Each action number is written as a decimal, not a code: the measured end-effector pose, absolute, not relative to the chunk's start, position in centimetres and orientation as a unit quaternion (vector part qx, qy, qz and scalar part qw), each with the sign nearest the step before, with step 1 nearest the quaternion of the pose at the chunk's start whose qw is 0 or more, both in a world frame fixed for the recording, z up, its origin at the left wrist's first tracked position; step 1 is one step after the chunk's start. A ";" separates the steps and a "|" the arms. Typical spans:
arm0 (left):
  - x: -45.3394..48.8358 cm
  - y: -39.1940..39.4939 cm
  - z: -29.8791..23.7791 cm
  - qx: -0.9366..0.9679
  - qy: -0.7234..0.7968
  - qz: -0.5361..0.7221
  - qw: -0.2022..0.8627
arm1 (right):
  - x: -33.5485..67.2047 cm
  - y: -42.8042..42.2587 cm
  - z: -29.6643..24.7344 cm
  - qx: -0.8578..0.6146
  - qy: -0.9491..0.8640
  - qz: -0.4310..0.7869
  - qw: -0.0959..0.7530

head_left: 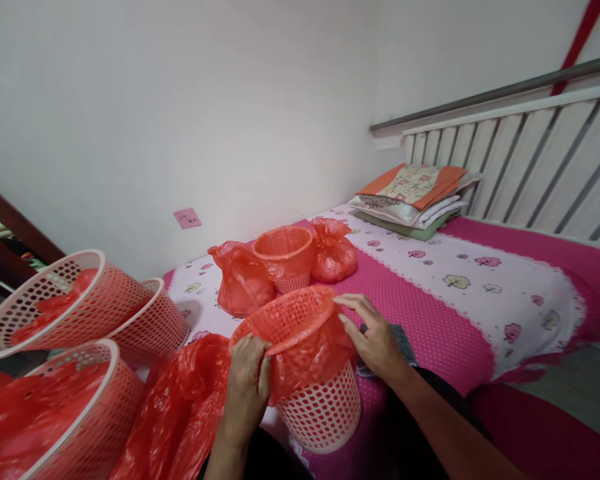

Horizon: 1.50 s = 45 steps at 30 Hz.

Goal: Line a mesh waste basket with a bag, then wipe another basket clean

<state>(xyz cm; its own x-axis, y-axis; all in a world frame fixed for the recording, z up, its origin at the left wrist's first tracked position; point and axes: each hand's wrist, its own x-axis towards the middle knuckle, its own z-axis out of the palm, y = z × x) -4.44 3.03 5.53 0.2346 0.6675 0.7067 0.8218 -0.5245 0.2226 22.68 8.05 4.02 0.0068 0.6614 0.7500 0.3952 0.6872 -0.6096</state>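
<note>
A white perforated plastic basket (325, 410) stands on the bed in front of me, lined with a red plastic bag (300, 333) folded over its rim. My left hand (247, 383) pinches the bag at the rim's near left side, fingers closed on the plastic. Fingers of my right hand (373, 333) press the bag down over the rim's right side. A loose heap of red bags (180, 413) lies just left of my left hand.
Several more white baskets with red bags (55, 307) lie tipped at the left. Behind are another lined basket (286, 257) and two filled, tied red bags (243, 280). The pink and white bedspread (455, 293) stretches right; folded bedding (413, 197) lies by the slatted rail (520, 160).
</note>
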 end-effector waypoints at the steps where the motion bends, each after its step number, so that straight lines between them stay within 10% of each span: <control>1: -4.5 3.0 5.6 -0.782 -0.474 -0.391 0.098 | 23.0 8.1 4.3 -0.366 -0.722 0.104 0.578; 24: 0.9 1.1 10.8 -0.850 -0.455 -0.261 0.057 | 22.6 7.9 5.7 -0.279 -0.829 0.132 0.466; 36: 1.9 2.0 10.4 -0.797 -0.588 -0.125 0.063 | 23.8 8.2 1.4 -0.410 -0.697 0.123 0.575; 45: 1.7 1.8 10.2 -0.801 -0.578 -0.119 0.094 | 22.5 5.5 -3.1 -0.436 -0.365 0.664 0.485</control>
